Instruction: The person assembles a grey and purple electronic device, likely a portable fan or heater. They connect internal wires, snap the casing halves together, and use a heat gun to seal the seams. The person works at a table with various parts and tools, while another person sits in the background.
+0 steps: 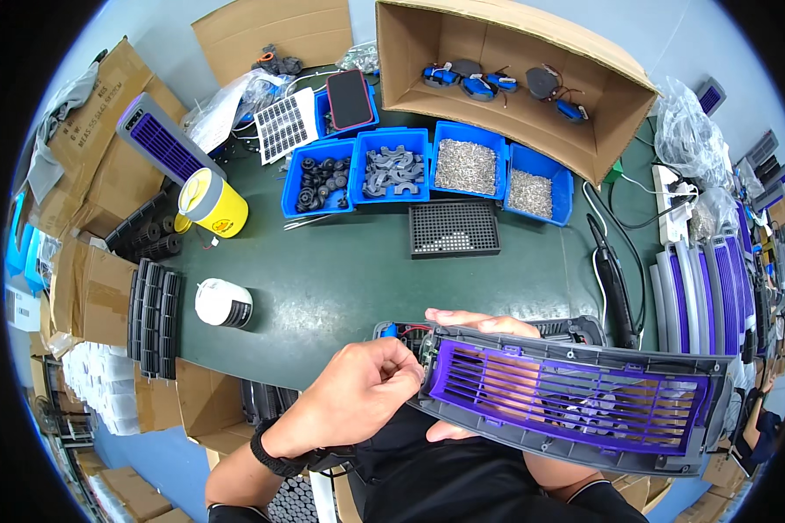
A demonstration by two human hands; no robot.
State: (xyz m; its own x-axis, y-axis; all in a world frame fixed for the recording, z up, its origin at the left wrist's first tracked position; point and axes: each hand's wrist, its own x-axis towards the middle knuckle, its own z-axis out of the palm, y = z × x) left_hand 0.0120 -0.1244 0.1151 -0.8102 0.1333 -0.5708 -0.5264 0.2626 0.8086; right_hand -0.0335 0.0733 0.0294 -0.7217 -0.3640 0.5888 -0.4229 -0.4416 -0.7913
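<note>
Near the front edge of the bench, my right hand (484, 324) grips a long grey housing panel with a purple slatted grille (576, 392). Its fingers wrap over the far edge and the thumb shows below; the palm is partly visible through the slats. My left hand (366, 383) is closed in a pinch at the panel's left end, beside a small green circuit board (429, 350). Whatever lies between those fingertips is hidden. Red wires (417, 329) and a small blue part (389, 330) show just beyond. Behind the panel lies another dark grey housing (576, 329), mostly covered.
Blue bins (392, 193) with small parts and screws line the back, below a cardboard box (532, 113) of blue-wrapped parts. A black grid tray (455, 251), white tub (224, 302), yellow canister (222, 209) and corded black tool (615, 288) stand around. Purple-grey panels (706, 292) stack at right.
</note>
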